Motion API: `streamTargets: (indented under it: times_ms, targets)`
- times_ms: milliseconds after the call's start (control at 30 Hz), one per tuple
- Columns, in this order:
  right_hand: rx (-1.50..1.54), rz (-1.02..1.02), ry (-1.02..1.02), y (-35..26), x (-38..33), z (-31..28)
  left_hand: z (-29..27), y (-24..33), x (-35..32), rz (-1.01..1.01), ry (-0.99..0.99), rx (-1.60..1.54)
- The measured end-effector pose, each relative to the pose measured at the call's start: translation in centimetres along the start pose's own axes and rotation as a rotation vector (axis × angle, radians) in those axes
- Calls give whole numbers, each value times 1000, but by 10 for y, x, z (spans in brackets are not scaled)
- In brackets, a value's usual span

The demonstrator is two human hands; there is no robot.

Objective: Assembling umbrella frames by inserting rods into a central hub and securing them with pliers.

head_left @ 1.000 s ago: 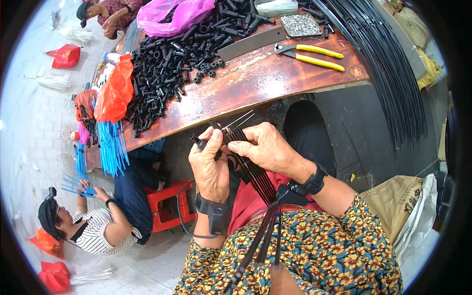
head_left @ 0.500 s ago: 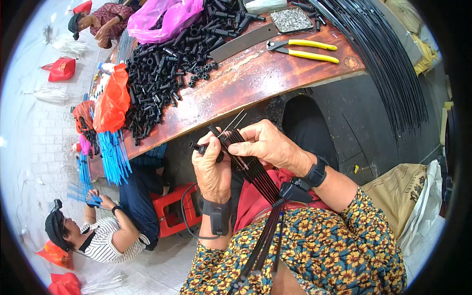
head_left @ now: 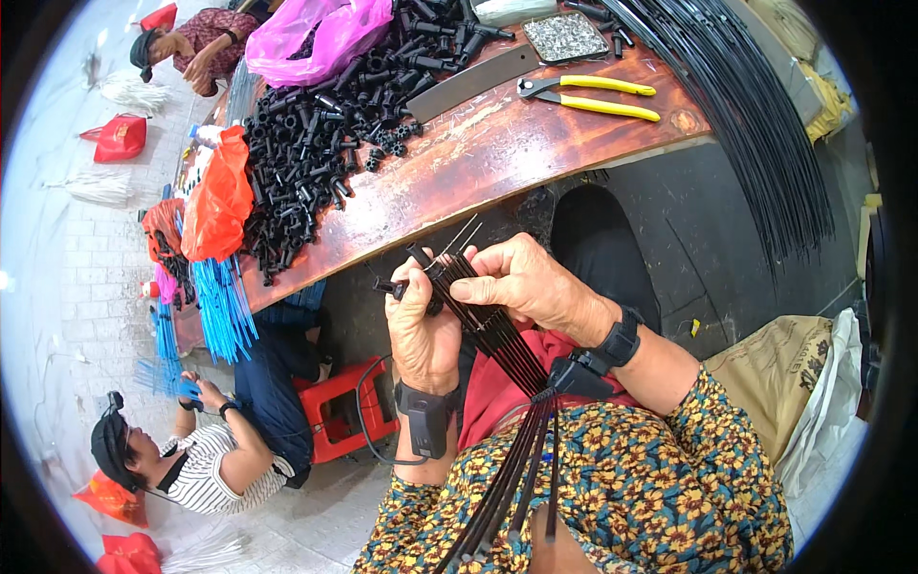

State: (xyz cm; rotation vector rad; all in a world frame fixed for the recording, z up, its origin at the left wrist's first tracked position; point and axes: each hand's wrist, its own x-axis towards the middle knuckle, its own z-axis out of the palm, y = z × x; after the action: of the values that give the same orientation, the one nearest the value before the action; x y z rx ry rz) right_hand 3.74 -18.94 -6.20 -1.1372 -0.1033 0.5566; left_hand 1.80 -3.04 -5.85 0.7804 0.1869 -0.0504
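Black plastic parts (head_left: 296, 143) lie heaped at left on the table (head_left: 449, 182), beyond my hands. Next, a short black fitting (head_left: 387, 286) projects beside the thumb of my left hand (head_left: 425, 340), which grasps it with the rods' upper ends; slack fingers could drop it. Two thin wires (head_left: 460, 234) project past those ends and could prick a fingertip. Black rods (head_left: 506, 354) slant across my lap, lower ends loose; these could snag on the flowered shirt (head_left: 669, 459). At right, my right hand (head_left: 543, 287) pinches the rods under its thumb; uneven pressure could splay them.
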Motion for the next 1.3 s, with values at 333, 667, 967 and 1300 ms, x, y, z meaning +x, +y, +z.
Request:
streamTargets:
  times_ms: [333, 667, 967, 1300]
  targets:
    - [72, 38, -79, -1, -1, -3, -7, 3, 4, 42, -78, 133]
    - [202, 7, -74, 13, 6, -4, -12, -7, 4, -14, -133, 9]
    - [219, 41, -218, 17, 20, -12, -9, -1, 4, 6, -129, -32]
    - [160, -67, -96, 16, 14, -4, -3, 4, 4, 35, -77, -27]
